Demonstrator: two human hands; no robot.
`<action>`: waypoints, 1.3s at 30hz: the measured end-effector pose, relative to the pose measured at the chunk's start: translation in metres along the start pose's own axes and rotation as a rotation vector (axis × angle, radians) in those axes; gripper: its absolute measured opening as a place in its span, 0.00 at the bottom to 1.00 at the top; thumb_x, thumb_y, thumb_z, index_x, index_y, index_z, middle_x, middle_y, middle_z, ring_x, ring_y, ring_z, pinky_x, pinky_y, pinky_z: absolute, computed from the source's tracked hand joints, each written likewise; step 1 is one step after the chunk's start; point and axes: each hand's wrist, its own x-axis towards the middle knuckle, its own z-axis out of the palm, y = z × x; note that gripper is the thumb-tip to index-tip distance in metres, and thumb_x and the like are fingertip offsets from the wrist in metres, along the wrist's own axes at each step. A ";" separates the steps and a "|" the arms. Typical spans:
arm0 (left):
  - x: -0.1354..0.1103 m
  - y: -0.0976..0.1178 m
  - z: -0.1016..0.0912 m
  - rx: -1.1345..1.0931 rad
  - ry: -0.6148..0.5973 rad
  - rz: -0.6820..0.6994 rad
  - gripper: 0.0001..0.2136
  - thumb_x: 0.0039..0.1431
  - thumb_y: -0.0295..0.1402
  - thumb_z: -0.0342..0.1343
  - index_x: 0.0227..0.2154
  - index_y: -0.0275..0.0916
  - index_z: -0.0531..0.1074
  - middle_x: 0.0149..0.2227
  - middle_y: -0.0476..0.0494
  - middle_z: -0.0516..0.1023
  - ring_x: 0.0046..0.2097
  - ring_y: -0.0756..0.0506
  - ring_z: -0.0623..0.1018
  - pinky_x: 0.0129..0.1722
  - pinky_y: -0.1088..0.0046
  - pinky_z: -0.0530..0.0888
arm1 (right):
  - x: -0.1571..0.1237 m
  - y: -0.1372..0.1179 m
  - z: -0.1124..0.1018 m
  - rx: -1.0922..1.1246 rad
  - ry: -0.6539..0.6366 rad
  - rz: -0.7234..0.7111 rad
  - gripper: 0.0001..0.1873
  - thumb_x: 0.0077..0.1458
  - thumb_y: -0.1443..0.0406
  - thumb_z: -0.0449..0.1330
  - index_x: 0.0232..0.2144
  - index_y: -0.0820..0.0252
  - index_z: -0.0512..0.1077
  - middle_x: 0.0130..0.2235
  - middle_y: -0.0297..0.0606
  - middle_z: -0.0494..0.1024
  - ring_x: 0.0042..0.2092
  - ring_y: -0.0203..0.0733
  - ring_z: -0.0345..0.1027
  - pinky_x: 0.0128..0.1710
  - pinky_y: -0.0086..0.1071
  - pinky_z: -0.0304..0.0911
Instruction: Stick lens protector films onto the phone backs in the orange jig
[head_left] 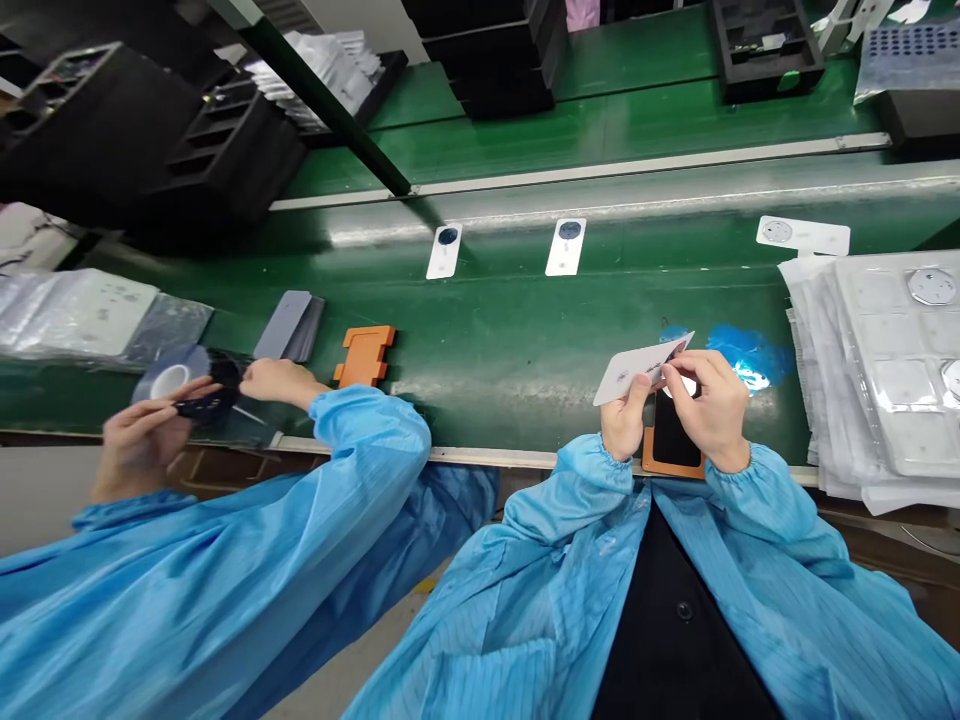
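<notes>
My left hand (624,425) grips a thin white panel (630,372) with rounded corners, held tilted above the bench. The fingers of my right hand (709,405) are pinched together at the panel's right end. What lies between those fingertips is too small to make out; a small white patch shows just below them. Under my hands, at the bench edge, lies an orange fixture (667,460) with a dark inset. Crumpled blue film (750,358) lies beyond my right hand.
White panels with round dark discs (570,230) (448,236) lie across the green bench (495,340). Stacked clear trays (885,370) stand right. At left, a co-worker's hands (281,382) handle black tape by a roll (169,382), near another orange fixture (365,355) and grey cards (289,325).
</notes>
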 end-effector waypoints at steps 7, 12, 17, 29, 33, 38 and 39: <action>-0.002 -0.005 0.000 0.104 -0.053 0.034 0.28 0.61 0.58 0.60 0.50 0.38 0.81 0.53 0.37 0.83 0.56 0.37 0.82 0.58 0.60 0.80 | -0.001 0.002 -0.005 -0.016 -0.021 0.041 0.07 0.66 0.65 0.58 0.37 0.55 0.77 0.40 0.42 0.82 0.42 0.44 0.78 0.41 0.37 0.76; -0.010 -0.004 -0.002 0.414 -0.113 0.144 0.27 0.66 0.57 0.55 0.53 0.41 0.81 0.55 0.39 0.82 0.60 0.36 0.79 0.65 0.56 0.74 | -0.002 -0.001 0.000 -0.041 -0.044 0.115 0.09 0.66 0.64 0.56 0.38 0.55 0.77 0.42 0.45 0.81 0.45 0.47 0.77 0.44 0.40 0.75; -0.001 -0.011 -0.003 0.334 -0.066 0.011 0.27 0.64 0.56 0.58 0.54 0.39 0.79 0.58 0.38 0.80 0.61 0.37 0.79 0.64 0.58 0.75 | 0.001 0.027 0.004 -0.147 -0.057 0.096 0.08 0.62 0.67 0.55 0.33 0.56 0.73 0.35 0.42 0.77 0.39 0.45 0.72 0.41 0.39 0.70; 0.035 0.010 -0.043 0.619 -0.401 0.179 0.18 0.71 0.43 0.54 0.55 0.40 0.78 0.59 0.37 0.79 0.63 0.37 0.77 0.67 0.52 0.73 | -0.007 0.137 -0.078 -0.572 -0.138 0.248 0.14 0.66 0.59 0.54 0.28 0.55 0.71 0.25 0.41 0.72 0.27 0.43 0.65 0.31 0.40 0.62; 0.036 0.001 -0.047 1.113 -0.938 0.482 0.19 0.74 0.32 0.47 0.64 0.41 0.70 0.67 0.38 0.71 0.70 0.41 0.69 0.70 0.57 0.69 | -0.017 0.089 -0.084 -0.350 -0.324 0.079 0.12 0.67 0.65 0.54 0.49 0.56 0.74 0.45 0.45 0.81 0.42 0.47 0.77 0.42 0.40 0.72; 0.032 -0.017 -0.050 1.472 -1.019 0.658 0.22 0.73 0.26 0.45 0.67 0.39 0.65 0.67 0.32 0.69 0.72 0.40 0.66 0.69 0.58 0.70 | -0.045 0.060 -0.072 -0.252 -0.551 -0.174 0.23 0.66 0.71 0.51 0.60 0.57 0.73 0.58 0.46 0.78 0.57 0.50 0.75 0.57 0.45 0.73; 0.030 -0.019 -0.050 1.503 -1.013 0.685 0.22 0.73 0.26 0.45 0.67 0.38 0.64 0.67 0.31 0.70 0.72 0.39 0.66 0.69 0.57 0.71 | -0.050 0.060 -0.069 -0.272 -0.553 -0.191 0.24 0.66 0.72 0.50 0.60 0.58 0.73 0.59 0.47 0.78 0.57 0.50 0.75 0.57 0.45 0.73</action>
